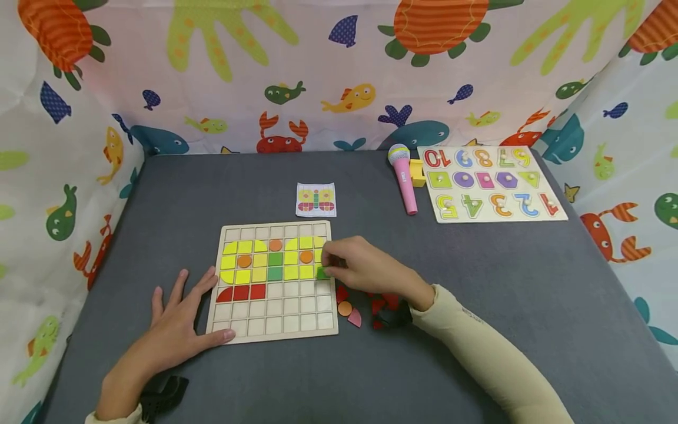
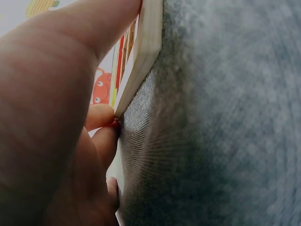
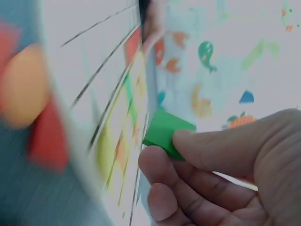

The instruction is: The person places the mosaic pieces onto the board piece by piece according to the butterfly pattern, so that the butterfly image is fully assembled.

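Note:
A wooden grid board (image 1: 278,325) lies on the table, partly filled with yellow, orange, green and red pieces. Between thumb and fingertips, my right hand (image 1: 371,266) pinches a green square tile (image 3: 161,128) over the board's right edge. My left hand (image 1: 177,323) rests at the board's left side, fingers spread, thumb on the near left corner. In the left wrist view, fingertips touch the board's edge (image 2: 146,44). Beside the board, partly under my right wrist, lie loose pieces: an orange disc (image 1: 345,308), a pink quarter piece (image 1: 355,318) and several red ones (image 1: 391,301).
Behind the board lies a small butterfly pattern card (image 1: 316,200). Farther right are a pink toy microphone (image 1: 405,179), a yellow block (image 1: 418,173) and a number-and-shape puzzle board (image 1: 492,184). A printed sea-animal cloth (image 1: 323,59) hangs around the grey table (image 1: 477,259).

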Available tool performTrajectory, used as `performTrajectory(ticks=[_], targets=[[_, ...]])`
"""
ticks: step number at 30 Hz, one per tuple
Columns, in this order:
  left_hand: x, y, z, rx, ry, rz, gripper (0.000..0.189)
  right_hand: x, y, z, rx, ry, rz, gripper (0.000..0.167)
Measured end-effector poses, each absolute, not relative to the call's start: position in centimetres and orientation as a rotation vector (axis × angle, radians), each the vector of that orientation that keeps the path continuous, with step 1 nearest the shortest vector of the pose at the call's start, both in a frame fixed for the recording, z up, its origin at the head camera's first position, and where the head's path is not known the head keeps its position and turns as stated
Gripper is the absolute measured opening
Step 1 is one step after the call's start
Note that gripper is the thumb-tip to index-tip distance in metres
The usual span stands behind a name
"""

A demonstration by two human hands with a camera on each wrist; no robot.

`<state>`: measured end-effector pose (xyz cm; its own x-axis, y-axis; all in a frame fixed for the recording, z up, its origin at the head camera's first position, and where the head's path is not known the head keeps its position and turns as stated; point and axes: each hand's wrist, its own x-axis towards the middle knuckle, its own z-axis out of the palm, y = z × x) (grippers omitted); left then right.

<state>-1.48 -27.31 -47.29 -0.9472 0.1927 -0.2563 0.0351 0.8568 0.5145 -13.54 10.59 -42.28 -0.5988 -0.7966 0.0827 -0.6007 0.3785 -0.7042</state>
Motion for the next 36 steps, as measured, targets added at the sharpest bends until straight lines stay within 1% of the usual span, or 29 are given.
performTrajectory(ticks=[3,8,14,18,21,31,36], targets=[[-1.4,-27.3,-47.4,0.171,2.735,0.746,0.126,-13.7,8.1,-42.1,-1.236,2.341,-1.075,0.012],[-1.4,-27.1,-47.5,0.176,2.747,0.752,0.124,-13.6,4.3,-42.6,-1.287,2.295,-1.091,0.015],[-1.3,-27.0,-47.5,0.174,2.754,0.759,0.123,-13.0,1.6,-43.3,-1.362,2.3,-0.989,0.022],[-1.2,-27.0,-47.5,0.166,2.747,0.761,0.124,-12.7,0.6,-43.7,-1.373,2.346,-0.869,0.025],[-1.1,-27.0,-47.5,0.16,2.744,0.756,0.124,-12.5,0.2,-43.7,-1.369,2.361,-0.826,0.024],[-1.2,-27.2,-47.5,0.16,2.742,0.758,0.125,-12.4,0.0,-43.8,-1.353,2.361,-0.795,0.026],[-1.3,-27.3,-47.5,0.161,2.743,0.756,0.126,-12.0,-0.1,-44.2,-1.368,2.473,-0.692,0.027]])
